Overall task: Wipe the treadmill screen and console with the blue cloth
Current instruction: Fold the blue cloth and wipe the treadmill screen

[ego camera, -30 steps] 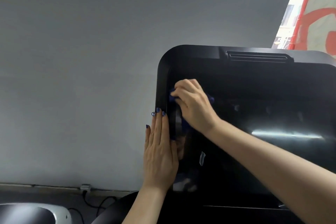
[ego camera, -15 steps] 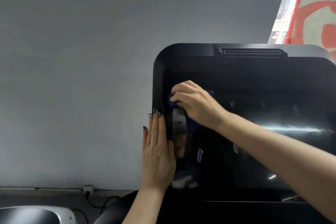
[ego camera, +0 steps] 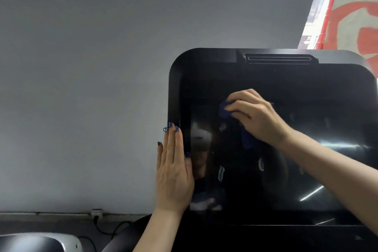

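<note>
Wiping treadmill screen (ego camera: 306,170), upper-left part: right hand (ego camera: 253,116) grips bunched blue cloth (ego camera: 225,111), pressed to glass under fingers, tail hanging below palm. Left hand (ego camera: 173,172) flat, fingers straight, bracing console frame (ego camera: 173,88) at left edge. Next, likely: sweep cloth rightward over unwiped glass, then frame.

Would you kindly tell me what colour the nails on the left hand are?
Dark blue nails on the left hand, clearest in the head view.
</note>
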{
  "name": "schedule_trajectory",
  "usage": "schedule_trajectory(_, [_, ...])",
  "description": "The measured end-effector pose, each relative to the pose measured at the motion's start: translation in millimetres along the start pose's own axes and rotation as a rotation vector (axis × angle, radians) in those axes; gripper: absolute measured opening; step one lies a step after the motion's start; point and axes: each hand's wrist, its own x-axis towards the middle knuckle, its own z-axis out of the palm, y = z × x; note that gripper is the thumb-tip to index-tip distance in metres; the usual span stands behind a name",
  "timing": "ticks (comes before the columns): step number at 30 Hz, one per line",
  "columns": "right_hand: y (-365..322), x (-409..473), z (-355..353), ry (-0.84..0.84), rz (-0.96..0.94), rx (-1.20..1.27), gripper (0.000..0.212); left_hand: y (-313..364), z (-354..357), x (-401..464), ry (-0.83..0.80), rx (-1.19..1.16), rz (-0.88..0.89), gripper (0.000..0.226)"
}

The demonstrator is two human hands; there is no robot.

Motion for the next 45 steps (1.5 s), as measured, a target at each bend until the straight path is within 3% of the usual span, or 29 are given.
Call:
schedule_trajectory(4, [-15, 12, 22, 0.159, 0.147, -0.004, 0.005, -1, 0, -1, -0.01, 0.019, 0.007, 0.057])
schedule_trajectory(10, [-21, -13, 13, -0.053, -0.044, 0.092, 0.007, 0, 0, -1, -0.002, 0.026, 0.008, 0.058])
schedule_trajectory(16, [-31, -1, 29, 0.118, 0.111, 0.057, 0.005, -3, 1, -2, -0.005, 0.034, 0.017, 0.058])
schedule_trajectory(21, [-29, -23, 19, -0.081, -0.051, 0.105, 0.006, -2, 2, -2, 0.0, 0.025, 0.021, 0.058])
schedule_trajectory(27, [-36, -9, 33, 0.092, 0.112, 0.068, 0.007, -4, 3, -1, -0.001, 0.05, 0.026, 0.058])
schedule_trajectory(32, [-30, -30, 16, -0.093, -0.043, 0.041, 0.009, -2, 3, -2, 0.012, 0.039, 0.023, 0.058])
schedule_trajectory(38, [-45, 4, 43, 0.091, 0.162, 0.002, 0.01, 0, 0, -4, 0.015, 0.057, 0.022, 0.059])
schedule_trajectory(43, [-48, -16, 35, -0.12, -0.053, 0.023, 0.01, 1, -1, -5, 0.013, 0.066, 0.027, 0.061])
schedule_trajectory(45, [-42, -5, 33, -0.111, -0.063, 0.007, 0.01, 1, 0, -5, 0.02, 0.054, 0.023, 0.061])
